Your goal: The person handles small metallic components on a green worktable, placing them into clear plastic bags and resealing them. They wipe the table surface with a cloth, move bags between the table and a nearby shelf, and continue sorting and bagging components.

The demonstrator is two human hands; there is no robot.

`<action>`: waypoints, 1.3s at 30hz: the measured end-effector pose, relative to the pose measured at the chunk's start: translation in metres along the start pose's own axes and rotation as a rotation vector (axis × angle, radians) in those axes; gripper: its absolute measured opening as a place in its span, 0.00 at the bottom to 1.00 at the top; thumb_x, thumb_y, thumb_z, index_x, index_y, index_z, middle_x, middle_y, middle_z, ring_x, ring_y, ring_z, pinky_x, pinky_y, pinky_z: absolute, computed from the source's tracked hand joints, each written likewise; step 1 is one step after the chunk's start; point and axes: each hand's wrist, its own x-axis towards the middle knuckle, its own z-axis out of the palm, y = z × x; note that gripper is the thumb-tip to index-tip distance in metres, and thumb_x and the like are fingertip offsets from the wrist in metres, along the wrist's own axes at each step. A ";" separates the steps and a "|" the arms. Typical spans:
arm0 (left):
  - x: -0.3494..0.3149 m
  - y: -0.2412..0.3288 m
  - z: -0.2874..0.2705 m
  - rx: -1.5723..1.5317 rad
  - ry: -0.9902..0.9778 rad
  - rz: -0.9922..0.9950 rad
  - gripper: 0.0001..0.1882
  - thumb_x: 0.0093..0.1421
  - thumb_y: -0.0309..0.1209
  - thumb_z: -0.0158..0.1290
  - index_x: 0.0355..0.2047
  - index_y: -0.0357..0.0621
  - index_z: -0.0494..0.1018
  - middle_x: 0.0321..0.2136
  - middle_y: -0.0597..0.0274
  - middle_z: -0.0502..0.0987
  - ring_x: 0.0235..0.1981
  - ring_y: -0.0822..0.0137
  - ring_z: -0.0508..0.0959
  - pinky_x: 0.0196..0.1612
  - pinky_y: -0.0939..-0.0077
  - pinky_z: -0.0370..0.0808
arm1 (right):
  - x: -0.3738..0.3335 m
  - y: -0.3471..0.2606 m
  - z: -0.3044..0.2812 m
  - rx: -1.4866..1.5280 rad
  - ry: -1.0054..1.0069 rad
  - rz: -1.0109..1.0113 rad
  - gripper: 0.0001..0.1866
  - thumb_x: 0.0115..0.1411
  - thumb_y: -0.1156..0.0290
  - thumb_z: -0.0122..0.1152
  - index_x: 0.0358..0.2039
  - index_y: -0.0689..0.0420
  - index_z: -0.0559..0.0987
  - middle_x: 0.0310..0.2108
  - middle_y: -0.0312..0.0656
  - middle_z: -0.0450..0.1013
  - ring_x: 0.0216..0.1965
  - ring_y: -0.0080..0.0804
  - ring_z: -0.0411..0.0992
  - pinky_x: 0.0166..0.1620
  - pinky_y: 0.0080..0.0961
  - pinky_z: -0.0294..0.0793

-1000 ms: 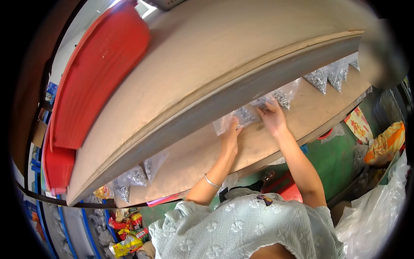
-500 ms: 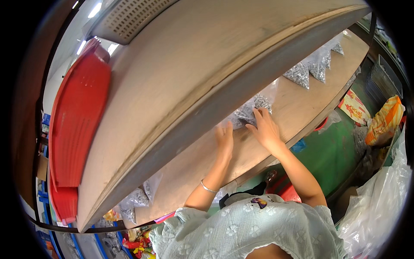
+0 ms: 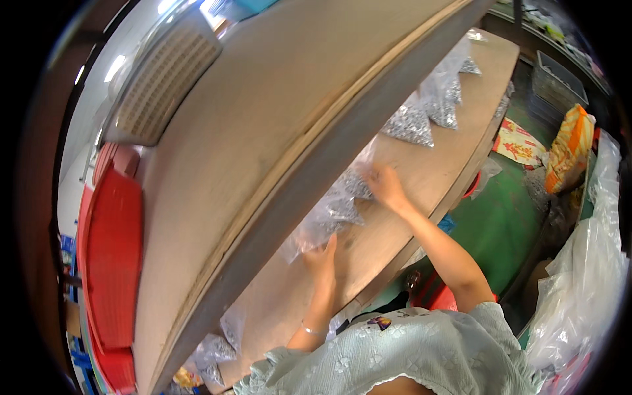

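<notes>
Clear plastic bags of small silvery metal parts lie in a row on the lower wooden shelf. My left hand is at the near end of a bag, thumb raised apart from the fingers, which the plastic partly covers. Farther right, my right hand touches another filled bag. Its fingers are smeared by motion, so their grip is unclear. Between the hands, bags overlap, and the upper board's edge hides their far ends.
An upper wooden board overhangs the lower shelf. More filled bags lie to the right, others at lower left. Stacked red trays and a beige perforated basket stand at left. An orange-and-white sack is at right.
My hands have moved farther apart; the left has shifted left along the bags. More filled bags now show between them. The whole view has turned, shifting the shelf leftward.
</notes>
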 end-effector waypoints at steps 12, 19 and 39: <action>-0.027 -0.021 -0.040 0.287 -0.083 -0.010 0.28 0.55 0.28 0.49 0.54 0.36 0.51 0.51 0.48 0.59 0.53 0.59 0.60 0.56 0.68 0.56 | 0.127 0.092 -0.208 -0.132 0.881 -0.084 0.28 0.50 0.68 0.60 0.49 0.65 0.63 0.42 0.49 0.68 0.46 0.36 0.65 0.48 0.29 0.64; -0.015 -0.013 -0.032 0.011 0.043 -0.242 0.17 0.55 0.22 0.49 0.45 0.34 0.61 0.35 0.57 0.70 0.29 0.74 0.69 0.27 0.81 0.67 | 0.232 0.130 -0.248 -0.333 0.480 -0.109 0.35 0.42 0.53 0.65 0.43 0.67 0.69 0.41 0.54 0.69 0.43 0.45 0.68 0.44 0.36 0.65; -0.038 0.052 -0.026 0.166 -0.742 -0.598 0.17 0.61 0.31 0.45 0.49 0.41 0.63 0.22 0.61 0.73 0.17 0.78 0.67 0.19 0.86 0.62 | 0.183 0.024 -0.264 -0.201 0.928 -0.088 0.22 0.57 0.55 0.49 0.19 0.61 0.79 0.18 0.48 0.73 0.23 0.37 0.73 0.31 0.29 0.68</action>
